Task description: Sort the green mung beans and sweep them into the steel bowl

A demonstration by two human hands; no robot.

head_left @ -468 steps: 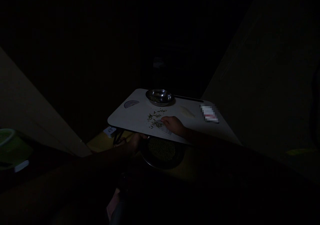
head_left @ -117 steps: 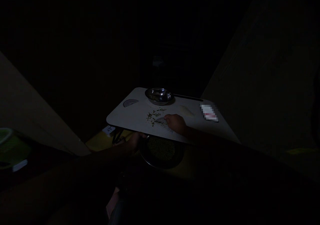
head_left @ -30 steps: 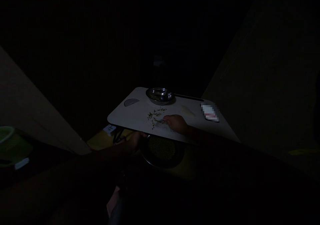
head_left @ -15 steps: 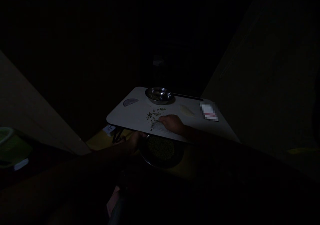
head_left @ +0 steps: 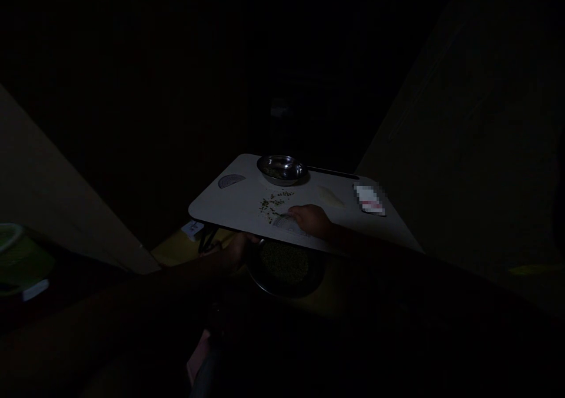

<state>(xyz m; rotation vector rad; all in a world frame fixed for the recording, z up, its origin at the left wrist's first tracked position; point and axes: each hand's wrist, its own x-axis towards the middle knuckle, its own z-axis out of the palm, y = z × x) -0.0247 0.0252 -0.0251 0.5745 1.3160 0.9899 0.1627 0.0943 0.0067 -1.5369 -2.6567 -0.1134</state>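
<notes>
Two hands work at the near edge of a small pale tabletop [head_left: 225,206]. The right hand [head_left: 311,221] rests on the tabletop, over a thin see-through card [head_left: 282,224]. Its fingers [head_left: 295,212] look pressed together and point to the left, but I cannot tell if they pinch the card. Many small green grains [head_left: 273,205] lie scattered just beside these fingers, toward the far side. The left hand [head_left: 238,248] is at the near edge, partly below it, and its fingers are hidden in the dark, so I cannot tell their state. Under this edge sits a dark round pan [head_left: 285,267] with a heap of green grains, and a steel bowl [head_left: 281,170] stands at the far edge.

Some things could go wrong here. If the card moves too fast, grains may roll over the edge and miss the pan, then land on the yellow surface [head_left: 180,254] beside it. A strong press near the edge may tilt the light tabletop, and then the bowl could slide. Also, the weak light makes single grains hard to see, so a few may be missed.
</notes>
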